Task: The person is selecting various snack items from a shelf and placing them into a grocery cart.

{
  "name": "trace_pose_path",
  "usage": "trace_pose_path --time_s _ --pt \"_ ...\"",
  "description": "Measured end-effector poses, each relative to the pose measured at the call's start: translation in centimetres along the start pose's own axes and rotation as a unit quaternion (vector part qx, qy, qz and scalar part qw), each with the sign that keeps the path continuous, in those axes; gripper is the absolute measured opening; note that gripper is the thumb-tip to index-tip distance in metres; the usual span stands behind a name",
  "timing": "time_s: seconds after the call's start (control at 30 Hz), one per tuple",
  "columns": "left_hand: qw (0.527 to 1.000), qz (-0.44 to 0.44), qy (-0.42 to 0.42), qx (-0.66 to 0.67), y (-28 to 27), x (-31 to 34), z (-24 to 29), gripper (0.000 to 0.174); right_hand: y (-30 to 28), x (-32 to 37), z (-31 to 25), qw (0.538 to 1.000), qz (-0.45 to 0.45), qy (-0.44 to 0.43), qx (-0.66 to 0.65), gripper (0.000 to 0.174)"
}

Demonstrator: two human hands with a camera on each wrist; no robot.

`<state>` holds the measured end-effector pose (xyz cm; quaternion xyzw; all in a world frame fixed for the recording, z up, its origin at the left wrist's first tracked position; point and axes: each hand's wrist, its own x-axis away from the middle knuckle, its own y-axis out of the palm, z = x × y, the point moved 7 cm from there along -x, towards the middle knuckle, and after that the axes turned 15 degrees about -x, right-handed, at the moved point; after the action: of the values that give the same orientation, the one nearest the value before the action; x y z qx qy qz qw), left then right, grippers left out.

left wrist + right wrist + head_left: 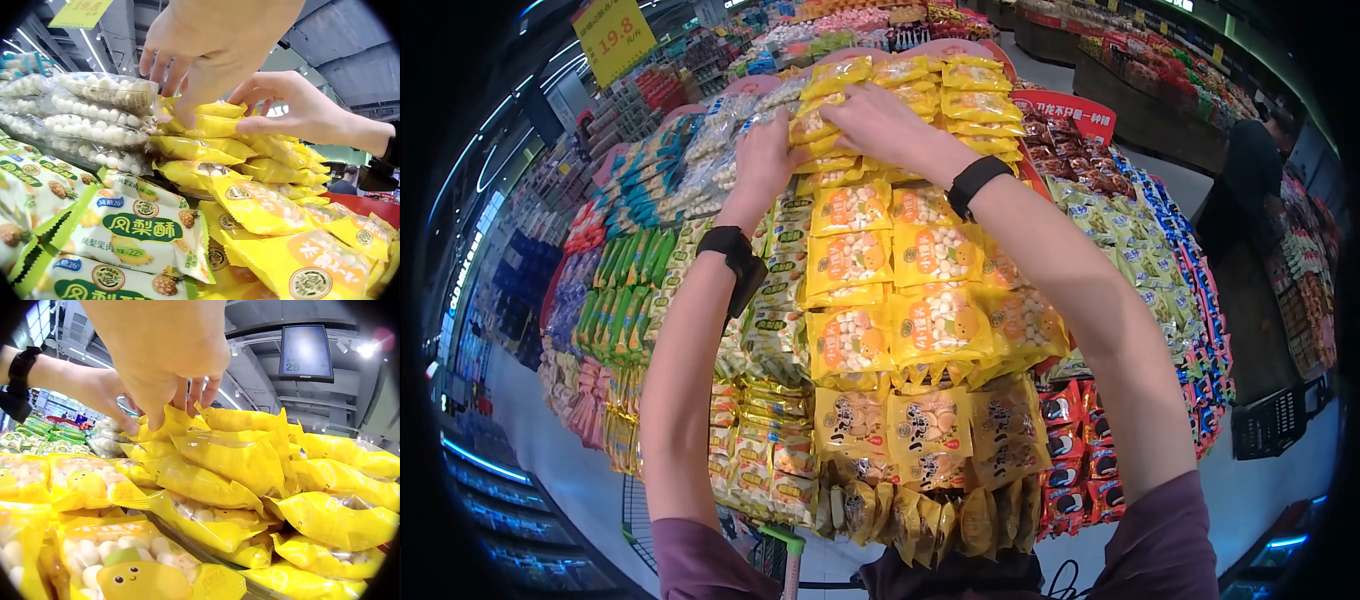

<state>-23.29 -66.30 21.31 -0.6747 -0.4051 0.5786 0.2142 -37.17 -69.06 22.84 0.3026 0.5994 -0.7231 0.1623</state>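
On top of the stacked yellow snack bags, both hands hold one bag [164, 425]. My left hand [762, 160] pinches its left end, with the thumb on the near side in the left wrist view. The right hand [885, 125] reaches over from the right, its thumb and fingers on the top edge of the same bag. Part of that bag is hidden behind the fingers. Under the hands, more yellow bags [219, 465] lie in layers. Bags of white round sweets [103, 119] are piled right beside the left hand.
Yellow bags with an orange cartoon face [940, 255] stand in rows on the near slope. White-and-green pineapple cake packs [140, 228] lie to their left. A yellow price sign [613, 40] hangs at the upper left. A shopping basket [1280, 418] is at the right, a person [1245, 185] beyond.
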Motion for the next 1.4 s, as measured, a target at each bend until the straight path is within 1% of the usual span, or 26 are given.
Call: trace_pose_path --time_s 0.07,0.17,0.23,0.33,0.43,0.47,0.5,0.53,0.6,0.63,0.73,0.77,0.83,0.87,0.9,0.93,1.0,1.03,1.13,1.17,1.27,1.4 --pt "0.999 0.013 -0.004 0.040 -0.3 0.0 0.1 0.052 -0.1 0.3 0.0 1.000 0.001 -0.003 -0.003 0.029" --pt "0.998 0.035 0.012 0.051 -0.6 0.4 0.4 0.049 -0.5 0.5 -0.1 1.000 0.019 -0.017 -0.013 0.028" --pt "0.996 0.034 0.009 0.087 0.0 0.5 0.2 0.046 -0.7 0.7 -0.3 0.999 0.031 -0.019 -0.009 0.026" --pt "0.993 0.035 0.017 0.112 -0.6 0.8 0.3 0.044 -0.7 0.8 -0.4 1.000 0.014 -0.009 -0.001 0.026" --pt "0.993 0.058 0.032 0.094 -2.2 1.7 0.9 0.042 -1.2 1.3 -1.5 0.998 0.027 -0.048 -0.009 0.029" --pt "0.993 0.068 0.036 0.084 -2.8 2.1 1.2 0.042 -1.3 1.7 -1.8 0.998 0.014 -0.057 0.005 0.030" --pt "0.988 0.093 0.058 0.106 -3.7 2.6 1.5 0.039 -1.5 2.1 -2.4 0.998 0.001 -0.066 0.018 0.030" --pt "0.988 0.079 0.066 0.115 -4.5 3.1 1.8 0.038 -1.8 2.7 -2.9 0.997 -0.012 -0.076 0.030 0.031" --pt "0.987 0.046 0.080 0.132 -6.0 4.5 2.5 0.035 -2.6 4.0 -4.3 0.994 -0.012 -0.107 0.036 0.023" --pt "0.987 0.040 0.088 0.128 -6.9 5.4 2.9 0.025 -3.3 4.6 -4.9 0.992 -0.009 -0.123 0.041 0.020" --pt "0.983 0.015 0.109 0.144 -9.0 8.3 3.6 0.018 -5.1 6.8 -6.6 0.989 -0.022 -0.138 0.047 0.018" --pt "0.985 -0.009 0.109 0.130 -9.8 9.3 3.9 0.015 -5.7 7.5 -6.9 0.991 -0.050 -0.119 0.044 0.021" --pt "0.985 -0.030 0.095 0.139 -11.4 11.5 4.3 0.014 -6.8 9.0 -7.9 0.990 -0.108 -0.081 0.036 0.027" --pt "0.985 -0.040 0.089 0.144 -12.2 12.6 4.4 0.013 -7.6 9.7 -8.6 0.991 -0.093 -0.091 0.031 0.023" --pt "0.988 -0.055 0.085 0.116 -13.0 13.8 4.4 0.011 -8.4 10.5 -9.2 0.992 -0.079 -0.100 0.026 0.020" --pt "0.987 -0.047 0.099 0.118 -13.8 15.2 4.7 0.010 -9.3 11.2 -9.8 0.992 -0.063 -0.109 0.023 0.017" --pt "0.984 -0.028 0.128 0.121 -15.4 17.8 4.8 0.011 -10.9 12.5 -11.0 0.992 -0.069 -0.101 0.017 0.017" --pt "0.984 -0.055 0.116 0.122 -15.7 19.1 4.6 0.012 -11.5 13.2 -11.6 0.992 -0.075 -0.097 0.010 0.017" --pt "0.981 -0.053 0.069 0.175 -17.5 23.5 3.7 0.010 -12.6 15.5 -12.4 0.991 -0.115 -0.067 0.027 0.016" --pt "0.978 -0.075 0.060 0.188 -17.9 25.0 3.5 0.010 -13.0 16.2 -12.6 0.990 -0.137 -0.042 0.016 0.014" --pt "0.960 -0.147 -0.005 0.238 -18.8 29.6 3.0 0.012 -13.8 18.8 -12.9 0.987 -0.157 -0.017 -0.042 0.015" --pt "0.951 -0.208 -0.054 0.224 -20.3 36.2 3.0 0.017 -16.1 23.0 -16.0 0.980 -0.161 0.011 -0.115 0.020"
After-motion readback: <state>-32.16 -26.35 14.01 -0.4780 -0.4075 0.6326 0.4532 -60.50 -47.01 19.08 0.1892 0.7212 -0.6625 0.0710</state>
